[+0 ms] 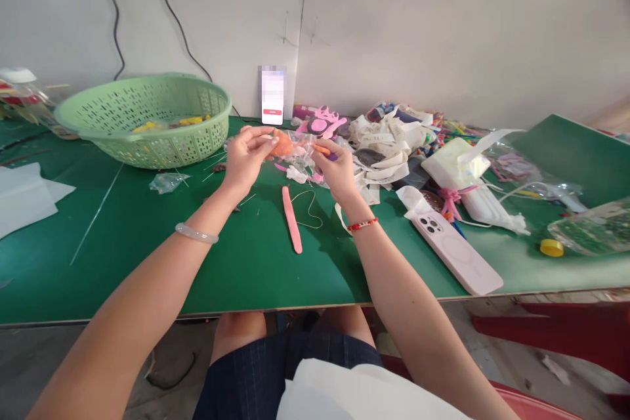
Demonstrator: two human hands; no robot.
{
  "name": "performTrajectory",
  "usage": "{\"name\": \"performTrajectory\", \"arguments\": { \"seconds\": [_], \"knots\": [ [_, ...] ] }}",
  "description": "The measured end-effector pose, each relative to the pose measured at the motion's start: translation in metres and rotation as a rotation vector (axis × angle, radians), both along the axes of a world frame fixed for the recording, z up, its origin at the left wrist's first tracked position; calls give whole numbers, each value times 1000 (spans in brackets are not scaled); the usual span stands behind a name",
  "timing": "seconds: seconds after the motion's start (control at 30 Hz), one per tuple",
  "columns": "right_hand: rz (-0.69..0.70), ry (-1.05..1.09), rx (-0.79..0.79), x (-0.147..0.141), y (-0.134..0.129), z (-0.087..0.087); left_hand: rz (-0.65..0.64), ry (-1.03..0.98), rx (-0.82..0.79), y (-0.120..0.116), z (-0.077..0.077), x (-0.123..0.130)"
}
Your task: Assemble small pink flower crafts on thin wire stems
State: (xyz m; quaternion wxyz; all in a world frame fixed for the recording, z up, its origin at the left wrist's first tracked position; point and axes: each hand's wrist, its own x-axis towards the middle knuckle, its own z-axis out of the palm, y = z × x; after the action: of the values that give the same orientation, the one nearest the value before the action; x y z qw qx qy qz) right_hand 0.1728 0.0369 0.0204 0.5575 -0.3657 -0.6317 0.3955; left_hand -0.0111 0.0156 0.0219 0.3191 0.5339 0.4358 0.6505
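Over the middle of the green table, my left hand (246,159) is closed, thumb and fingers pinching a soft-looking orange piece (282,144). Clear plastic seems to stretch from it towards my right hand (338,172). That hand is closed too, around a slim orange item (321,150) with a bit of purple beside it; its exact kind is unclear. Below both hands lies a flat pink strip (291,220), with a thin looped cord (321,218) next to it. Small white and pink scraps (296,174) lie just behind.
A green basket (162,147) with yellow pieces stands left. One phone (272,95) leans on the wall; a pink-cased phone (457,252) lies right. Paper scraps (388,138), a white glue gun-like tool (472,184), a bottle (595,226) and a yellow cap (552,248) crowd the right side.
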Motion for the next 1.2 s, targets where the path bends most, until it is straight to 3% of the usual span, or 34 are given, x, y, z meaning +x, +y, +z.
{"name": "performTrajectory", "arguments": {
  "seconds": [0.2, 0.7, 0.9, 1.2],
  "knots": [
    [104, -81, 4, -1, -3, 0, -26, 46, -3, 1, -3, 0],
    [69, -221, 153, 3, -2, -2, -80, -10, -61, 2, -3, -1],
    [147, -216, 131, 2, -2, -2, -110, 1, -80, 1, -3, 4],
    [30, -233, 197, 3, 2, -3, -86, 39, 3, 0, -3, 5]
  ]
}}
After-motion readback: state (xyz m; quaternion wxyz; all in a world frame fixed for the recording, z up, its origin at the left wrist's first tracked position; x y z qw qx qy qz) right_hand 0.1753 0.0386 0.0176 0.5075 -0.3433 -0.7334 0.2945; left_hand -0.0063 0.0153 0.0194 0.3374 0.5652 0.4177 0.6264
